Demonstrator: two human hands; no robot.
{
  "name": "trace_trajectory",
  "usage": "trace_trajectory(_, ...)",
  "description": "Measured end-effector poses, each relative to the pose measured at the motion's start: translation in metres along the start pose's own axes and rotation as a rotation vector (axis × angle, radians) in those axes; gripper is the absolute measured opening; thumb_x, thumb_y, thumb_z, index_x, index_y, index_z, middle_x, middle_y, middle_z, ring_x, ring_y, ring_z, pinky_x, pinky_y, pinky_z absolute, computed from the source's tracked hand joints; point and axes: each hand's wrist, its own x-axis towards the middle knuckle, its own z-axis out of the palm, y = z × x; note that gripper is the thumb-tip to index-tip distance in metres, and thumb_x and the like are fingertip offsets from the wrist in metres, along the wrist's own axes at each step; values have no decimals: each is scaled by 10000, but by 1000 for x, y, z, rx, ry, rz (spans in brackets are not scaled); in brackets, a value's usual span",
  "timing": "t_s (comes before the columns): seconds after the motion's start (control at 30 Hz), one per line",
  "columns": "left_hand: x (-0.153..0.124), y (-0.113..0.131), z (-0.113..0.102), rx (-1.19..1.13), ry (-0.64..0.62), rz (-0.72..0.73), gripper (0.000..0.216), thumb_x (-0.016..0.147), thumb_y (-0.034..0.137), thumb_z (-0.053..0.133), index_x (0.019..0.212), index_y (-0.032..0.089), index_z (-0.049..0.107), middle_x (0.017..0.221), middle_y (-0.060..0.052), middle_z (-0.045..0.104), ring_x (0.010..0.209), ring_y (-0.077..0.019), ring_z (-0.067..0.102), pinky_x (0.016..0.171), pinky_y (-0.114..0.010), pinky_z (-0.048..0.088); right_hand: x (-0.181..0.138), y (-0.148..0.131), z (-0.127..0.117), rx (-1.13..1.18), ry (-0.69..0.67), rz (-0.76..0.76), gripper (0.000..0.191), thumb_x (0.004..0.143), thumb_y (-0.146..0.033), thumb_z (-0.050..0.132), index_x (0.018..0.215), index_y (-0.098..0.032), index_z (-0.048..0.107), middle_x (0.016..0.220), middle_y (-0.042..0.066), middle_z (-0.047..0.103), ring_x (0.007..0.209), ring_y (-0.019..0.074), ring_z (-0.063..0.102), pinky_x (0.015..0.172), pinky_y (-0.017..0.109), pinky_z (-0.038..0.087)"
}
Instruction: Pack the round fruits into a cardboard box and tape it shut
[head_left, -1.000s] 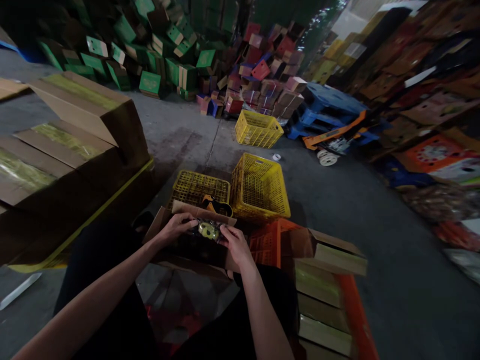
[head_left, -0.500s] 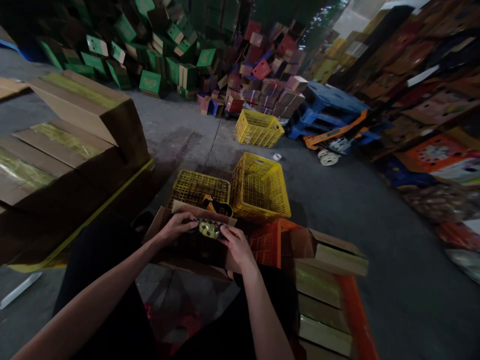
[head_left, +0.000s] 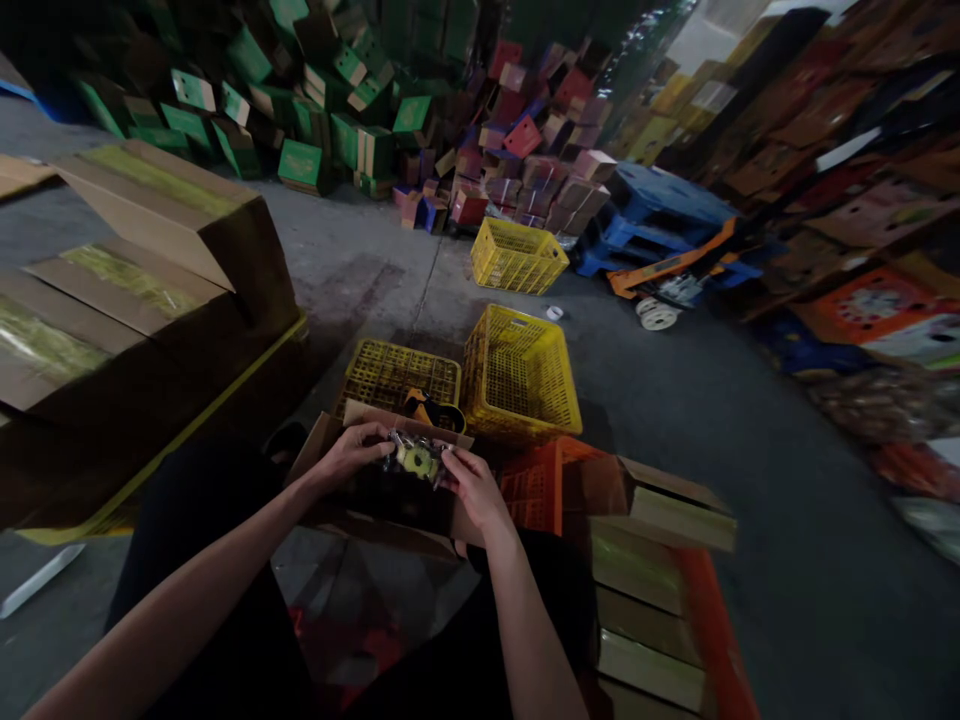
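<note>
My left hand [head_left: 351, 450] and my right hand [head_left: 471, 484] both pinch a small clear plastic packet with a yellow round piece inside [head_left: 417, 460]. I hold it just above an open brown cardboard box [head_left: 330, 440] resting on my lap. The box's inside is dark and I cannot make out its contents. Just beyond the box sits a black and orange tool [head_left: 426, 408], partly hidden behind a flap.
Yellow plastic crates [head_left: 525, 385] stand on the concrete floor ahead, one flat [head_left: 397, 372], another farther back [head_left: 516, 256]. An orange crate [head_left: 536, 480] and stacked cartons [head_left: 652, 560] are at my right. Large cartons [head_left: 150, 260] rise at left. Piles of coloured boxes and blue pallets [head_left: 660, 210] line the back.
The packet has turned slightly between my fingers and now sits a little lower over the box. My arms have hardly moved.
</note>
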Motion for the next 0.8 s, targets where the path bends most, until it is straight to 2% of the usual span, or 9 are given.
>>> trace_trajectory(0.13, 0, -6, 1, -99, -8, -62, 407, 795, 513, 742, 957, 145, 677, 898, -39, 692, 784, -177, 645, 738, -278, 506, -1, -3, 2, 45, -23, 6, 627, 767, -418, 797, 1356, -337, 601, 1334, 49, 644, 1140, 248, 651, 835, 354, 595)
trace_trajectory(0.2, 2, -9, 1, -162, 6, -96, 447, 772, 525, 761, 984, 142, 674, 956, -61, 698, 836, -202, 667, 760, -305, 538, -2, -5, 4, 54, -36, -21, 751, 729, -360, 830, 1416, -386, 526, 1407, 42, 592, 1224, 262, 605, 900, 398, 580)
trace_trajectory(0.27, 3, -9, 1, -195, 33, -105, 485, 750, 531, 778, 1025, 146, 667, 1034, -85, 697, 915, -237, 676, 772, -331, 562, -2, -8, 6, 18, -57, -70, 795, 706, -311, 844, 1425, -392, 514, 1439, 34, 569, 1284, 268, 562, 986, 427, 534)
trace_trajectory(0.37, 3, -2, 0, -163, 77, -32, 601, 736, 504, 795, 1216, 180, 635, 1215, -118, 670, 1116, -306, 634, 829, -366, 571, -3, -11, 9, -60, -112, -107, 699, 719, -293, 832, 1373, -342, 588, 1396, 29, 613, 1260, 265, 584, 1085, 450, 452)
trace_trajectory(0.47, 0, 6, -1, -173, 25, 33, 596, 801, 459, 744, 1326, 206, 617, 1383, -127, 595, 1282, -339, 542, 955, -409, 532, -2, -10, 9, -53, -106, -71, 588, 737, -323, 822, 1301, -304, 658, 1312, 39, 672, 1188, 271, 633, 1066, 468, 471)
trace_trajectory(0.6, -3, 10, -5, -312, -112, -11, 512, 861, 412, 647, 1331, 209, 638, 1313, -119, 654, 1191, -332, 617, 990, -473, 511, 0, -6, 9, 43, -41, -64, 451, 737, -376, 821, 1170, -280, 737, 1338, 54, 652, 1128, 267, 665, 988, 464, 539)
trace_trajectory(0.7, -1, 11, -8, -120, -143, 82, 514, 832, 375, 703, 1323, 231, 655, 1331, -93, 651, 1250, -327, 573, 1086, -471, 430, 2, -4, 7, 68, -41, -66, 445, 766, -436, 795, 1166, -248, 744, 1201, 70, 722, 978, 239, 717, 947, 459, 565)
trace_trajectory(0.8, 2, 11, -9, 112, -111, 207, 480, 820, 393, 753, 1274, 248, 696, 1380, -78, 618, 1331, -329, 496, 1159, -466, 337, 2, -5, 7, 52, -12, -76, 472, 782, -496, 775, 1167, -225, 743, 1074, 71, 760, 897, 233, 734, 884, 432, 593)
